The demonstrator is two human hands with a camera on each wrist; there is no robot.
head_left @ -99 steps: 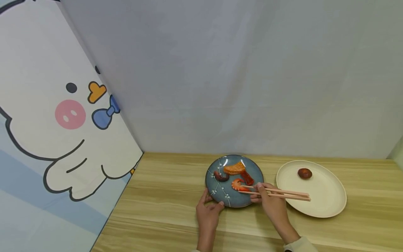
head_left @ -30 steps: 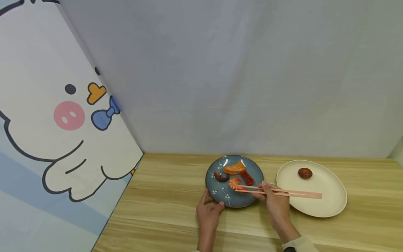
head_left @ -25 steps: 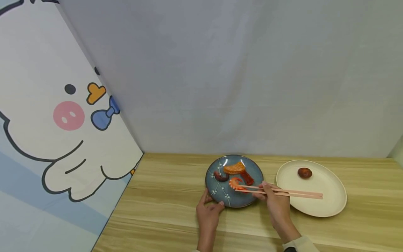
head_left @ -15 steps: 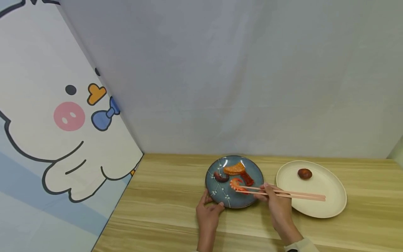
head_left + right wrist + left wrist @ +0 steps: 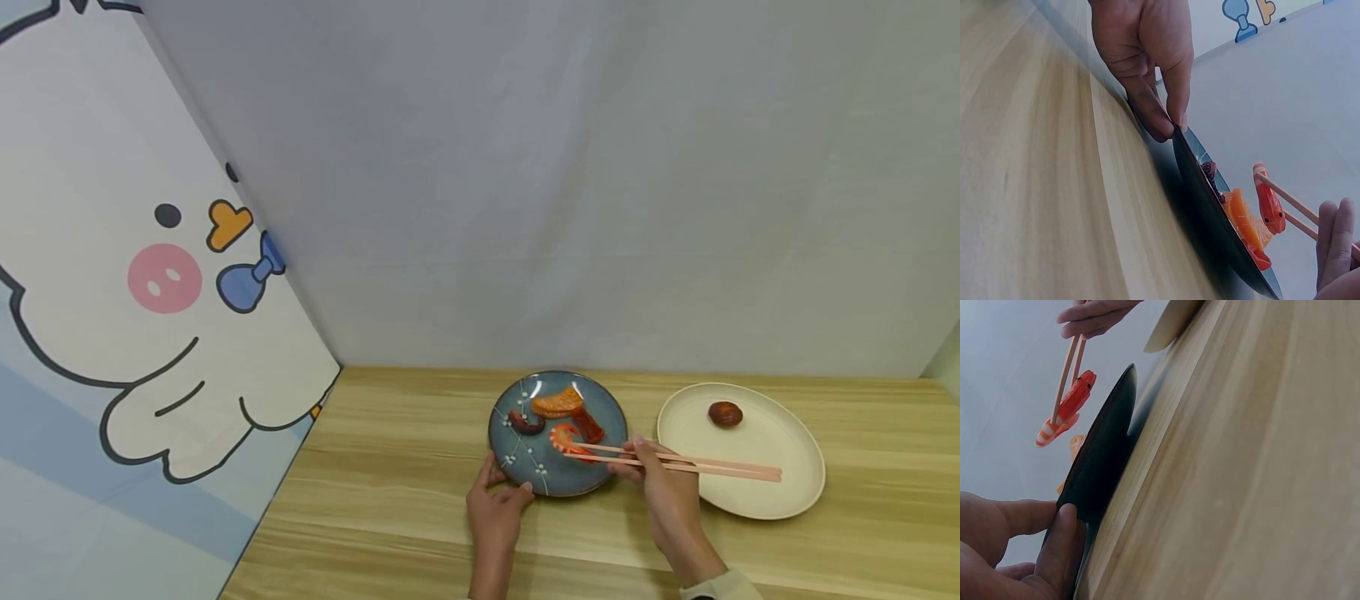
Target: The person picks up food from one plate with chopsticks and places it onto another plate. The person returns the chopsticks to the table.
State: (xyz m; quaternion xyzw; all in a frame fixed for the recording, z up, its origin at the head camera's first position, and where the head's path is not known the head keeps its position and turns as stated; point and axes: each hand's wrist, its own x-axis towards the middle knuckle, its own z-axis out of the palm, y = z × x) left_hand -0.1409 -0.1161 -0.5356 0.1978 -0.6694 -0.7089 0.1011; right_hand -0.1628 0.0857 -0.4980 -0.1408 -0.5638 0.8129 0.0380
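Note:
My right hand (image 5: pixel 670 500) holds a pair of pale pink chopsticks (image 5: pixel 712 467). Their tips pinch a red-and-white striped shrimp (image 5: pixel 1067 407), lifted just above the blue plate in both wrist views. On that blue plate (image 5: pixel 525 479), painted with white blossoms, lie an orange salmon-like slice (image 5: pixel 557 403), a dark red strip (image 5: pixel 589 425) and a small dark tentacle-like piece (image 5: pixel 527 422). My left hand (image 5: pixel 495 512) grips the plate's near-left rim between thumb and fingers; in the right wrist view the left hand (image 5: pixel 1147 56) shows the same grip.
A cream oval plate (image 5: pixel 780 483) stands right of the blue one, partly behind my right hand, with a brown date-like piece (image 5: pixel 725 414) on it. The wooden table (image 5: pixel 390 500) meets a grey cloth backdrop (image 5: pixel 525 208); a cartoon panel (image 5: pixel 172 358) stands at left.
My right hand has shifted a little to the right, and the chopsticks' rear ends reach farther right. The shrimp has turned and moved slightly. My left hand stays on the plate.

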